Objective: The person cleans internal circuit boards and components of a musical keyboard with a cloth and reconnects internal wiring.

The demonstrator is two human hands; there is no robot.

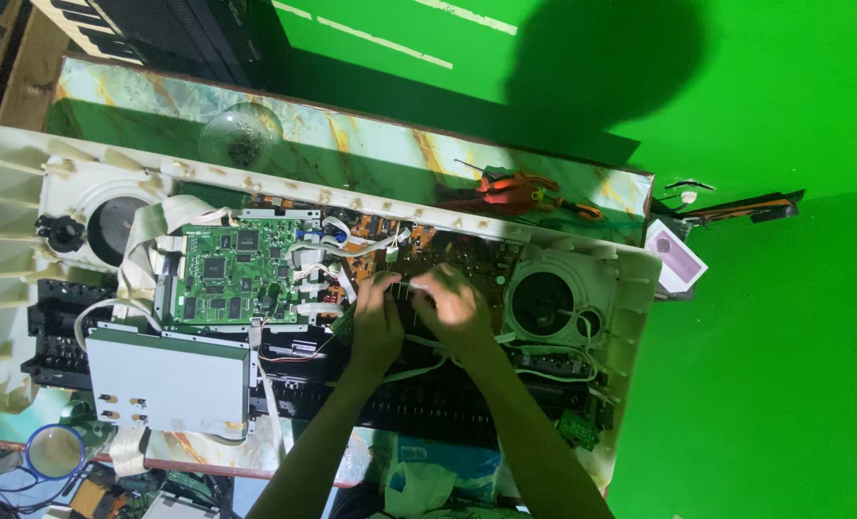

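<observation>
One opened keyboard casing (5, 288), two speakers, both hands (419, 308) pinching one small connector (404, 285).

Both hands meet over the middle of an opened cream plastic keyboard casing (10, 288). The left hand (375, 322) and right hand (457, 308) pinch at a small white ribbon connector (404, 285) between their fingertips, above a brown circuit board (447, 252). Just left of the left hand lies a green square circuit board (226, 274), with a grey metal box (169, 380) below it. Right of the right hand sits a round black speaker (544, 306). Beyond the hands, red-handled pliers (510, 190) lie on the marble-patterned tabletop (371, 144).
</observation>
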